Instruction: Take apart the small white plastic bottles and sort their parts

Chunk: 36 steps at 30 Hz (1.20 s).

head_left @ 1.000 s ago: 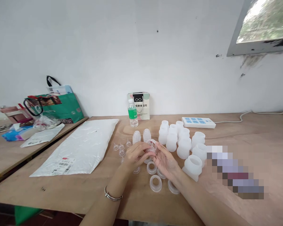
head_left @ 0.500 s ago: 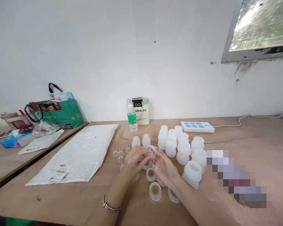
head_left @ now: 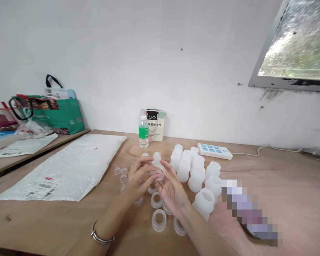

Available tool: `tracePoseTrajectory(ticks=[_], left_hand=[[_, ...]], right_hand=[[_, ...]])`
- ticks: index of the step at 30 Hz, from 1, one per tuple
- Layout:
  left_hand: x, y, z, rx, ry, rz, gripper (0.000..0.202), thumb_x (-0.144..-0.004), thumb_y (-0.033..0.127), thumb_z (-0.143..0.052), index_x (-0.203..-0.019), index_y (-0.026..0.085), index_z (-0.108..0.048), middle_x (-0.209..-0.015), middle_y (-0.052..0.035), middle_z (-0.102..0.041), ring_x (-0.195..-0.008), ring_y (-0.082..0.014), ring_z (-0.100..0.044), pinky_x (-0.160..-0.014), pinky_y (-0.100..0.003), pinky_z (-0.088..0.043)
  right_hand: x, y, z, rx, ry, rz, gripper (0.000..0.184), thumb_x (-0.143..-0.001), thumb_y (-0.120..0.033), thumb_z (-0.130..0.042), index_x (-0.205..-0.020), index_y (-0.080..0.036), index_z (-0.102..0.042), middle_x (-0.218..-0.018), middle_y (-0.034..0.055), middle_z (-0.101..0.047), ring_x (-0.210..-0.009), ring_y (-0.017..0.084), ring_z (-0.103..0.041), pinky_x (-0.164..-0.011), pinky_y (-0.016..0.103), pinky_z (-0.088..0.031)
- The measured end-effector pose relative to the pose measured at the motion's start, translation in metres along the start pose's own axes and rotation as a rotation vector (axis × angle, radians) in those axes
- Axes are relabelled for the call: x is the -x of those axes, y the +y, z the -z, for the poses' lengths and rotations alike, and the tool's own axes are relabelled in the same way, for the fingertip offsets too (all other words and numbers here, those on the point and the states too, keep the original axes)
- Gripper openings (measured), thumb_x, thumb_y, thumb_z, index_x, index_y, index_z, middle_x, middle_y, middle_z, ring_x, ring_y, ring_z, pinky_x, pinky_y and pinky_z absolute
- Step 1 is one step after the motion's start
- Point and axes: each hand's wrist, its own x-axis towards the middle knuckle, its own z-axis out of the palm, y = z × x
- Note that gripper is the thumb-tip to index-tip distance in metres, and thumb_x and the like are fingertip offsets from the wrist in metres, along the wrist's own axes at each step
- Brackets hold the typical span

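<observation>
My left hand (head_left: 139, 177) and my right hand (head_left: 173, 190) meet over the table, both closed on a clear plastic bottle ring (head_left: 158, 174). Whether a teat sits inside it is too small to tell. The left fingers press on its top and left side; the right fingers support it from the right and below. Behind stand two translucent dome caps (head_left: 156, 157), partly covered. Several loose collar rings (head_left: 159, 220) lie below my hands, some hidden by my right forearm. Small clear teats (head_left: 124, 177) lie left of my left hand. Frosted baby bottles (head_left: 196, 179) stand upright right of my hands.
A white mailing bag (head_left: 66, 167) lies at left. A water bottle (head_left: 143, 133) and paper bag (head_left: 160, 128) stand by the wall. A power strip (head_left: 214, 150) lies at the back right, a pixelated object (head_left: 249, 213) at right. A green bag (head_left: 61, 115) stands far left.
My view has turned right and tilted slightly, so things on the table appear farther left. Both hands stay on the ring, with the left fingers shifted over its top.
</observation>
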Motion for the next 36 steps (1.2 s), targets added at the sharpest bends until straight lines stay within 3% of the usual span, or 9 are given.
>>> tracePoseTrajectory(ticks=[7, 9, 13, 16, 22, 27, 31, 36], left_hand=[[-0.038, 0.017, 0.010, 0.134, 0.031, -0.018, 0.004, -0.079, 0.017, -0.065, -0.082, 0.020, -0.064, -0.086, -0.0044, -0.065, -0.083, -0.0164, -0.064, -0.074, -0.028, -0.051], [-0.058, 0.021, 0.016, 0.130, -0.027, 0.008, 0.001, -0.080, 0.018, -0.065, -0.080, 0.019, -0.064, -0.086, -0.0045, -0.066, -0.085, -0.0170, -0.063, -0.077, -0.029, -0.050], [-0.104, 0.035, 0.032, 0.150, -0.273, 0.088, 0.006, -0.082, 0.022, -0.062, -0.084, 0.019, -0.067, -0.089, -0.0047, -0.069, -0.085, -0.0175, -0.063, -0.077, -0.029, -0.050], [-0.125, 0.052, 0.042, 0.119, -0.284, 0.046, 0.006, -0.082, 0.022, -0.062, -0.082, 0.020, -0.068, -0.090, -0.0042, -0.069, -0.086, -0.0181, -0.063, -0.075, -0.028, -0.050], [-0.118, 0.083, 0.048, 0.005, -0.008, -0.003, 0.008, -0.081, 0.020, -0.061, -0.074, 0.021, -0.059, -0.091, -0.0035, -0.068, -0.088, -0.0199, -0.063, -0.074, -0.031, -0.050], [-0.109, 0.091, 0.045, -0.042, 0.098, -0.013, 0.011, -0.081, 0.018, -0.062, -0.075, 0.022, -0.054, -0.089, -0.0024, -0.067, -0.081, -0.0176, -0.063, -0.070, -0.030, -0.051], [-0.108, 0.088, 0.038, -0.022, 0.112, 0.063, 0.011, -0.081, 0.019, -0.062, -0.076, 0.021, -0.052, -0.091, -0.0028, -0.065, -0.081, -0.0166, -0.061, -0.069, -0.028, -0.050], [-0.111, 0.077, 0.034, 0.079, -0.004, 0.209, 0.029, -0.083, 0.026, -0.061, -0.111, 0.021, -0.053, -0.096, -0.0031, -0.063, -0.074, -0.0133, -0.061, -0.065, -0.026, -0.051]], right_hand=[[-0.003, -0.027, -0.031, 0.060, -0.003, 0.018, 0.024, -0.066, -0.029, -0.079, -0.085, -0.020, -0.068, -0.088, 0.0000, -0.071, -0.079, 0.010, -0.064, -0.077, 0.021, -0.051], [-0.007, -0.037, -0.039, 0.096, -0.014, 0.046, 0.023, -0.067, -0.031, -0.078, -0.084, -0.019, -0.069, -0.087, 0.0009, -0.072, -0.080, 0.011, -0.065, -0.078, 0.022, -0.052], [-0.014, -0.058, -0.056, 0.156, -0.064, 0.115, 0.026, -0.067, -0.033, -0.078, -0.086, -0.017, -0.070, -0.091, 0.0029, -0.073, -0.086, 0.014, -0.067, -0.081, 0.024, -0.054], [-0.012, -0.072, -0.070, 0.167, -0.070, 0.145, 0.026, -0.066, -0.033, -0.079, -0.085, -0.018, -0.070, -0.094, 0.0025, -0.073, -0.088, 0.015, -0.067, -0.081, 0.025, -0.055], [0.004, -0.082, -0.086, 0.186, -0.181, 0.133, 0.028, -0.067, -0.034, -0.078, -0.091, -0.020, -0.072, -0.098, 0.0025, -0.072, -0.089, 0.014, -0.067, -0.078, 0.022, -0.056], [0.009, -0.081, -0.086, 0.219, -0.197, 0.133, 0.030, -0.068, -0.037, -0.077, -0.093, -0.020, -0.072, -0.095, 0.0040, -0.073, -0.089, 0.016, -0.068, -0.078, 0.024, -0.056], [0.004, -0.081, -0.083, 0.231, -0.191, 0.125, 0.031, -0.067, -0.038, -0.078, -0.091, -0.020, -0.072, -0.091, 0.0044, -0.073, -0.089, 0.019, -0.068, -0.077, 0.030, -0.057], [-0.006, -0.083, -0.074, 0.252, -0.200, 0.130, 0.030, -0.068, -0.037, -0.077, -0.090, -0.018, -0.072, -0.094, 0.0051, -0.074, -0.088, 0.016, -0.068, -0.081, 0.026, -0.055]])
